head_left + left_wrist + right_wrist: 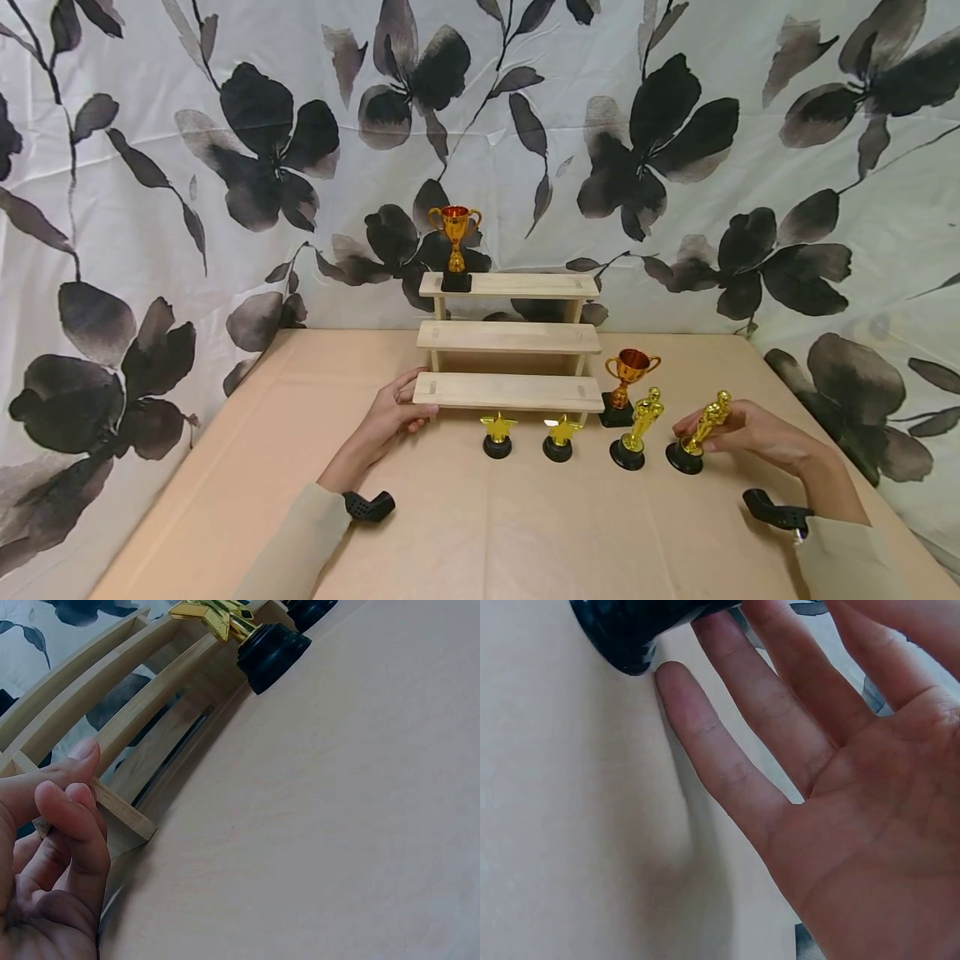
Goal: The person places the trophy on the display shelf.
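Note:
A three-step wooden riser (508, 337) stands mid-table against the backdrop, with a gold cup trophy (455, 246) on the left end of its top step. My left hand (415, 400) grips the left end of the lowest step (124, 814), thumb on top and fingers curled at the edge. In front stand two gold star trophies (498, 433) (559, 436), a cup trophy (628, 385) and a gold figure statuette (636, 435). My right hand (703, 432) pinches a second, tilted figure statuette (693, 442); its black base (630, 630) sits by my straight outer fingers (705, 750).
The tan table (525, 533) ends at a floral cloth backdrop (225, 167) behind the riser and on both sides. Black wrist mounts (367, 506) (776, 512) sit on both forearms. The nearest star trophy's base (274, 649) shows beside the riser in the left wrist view.

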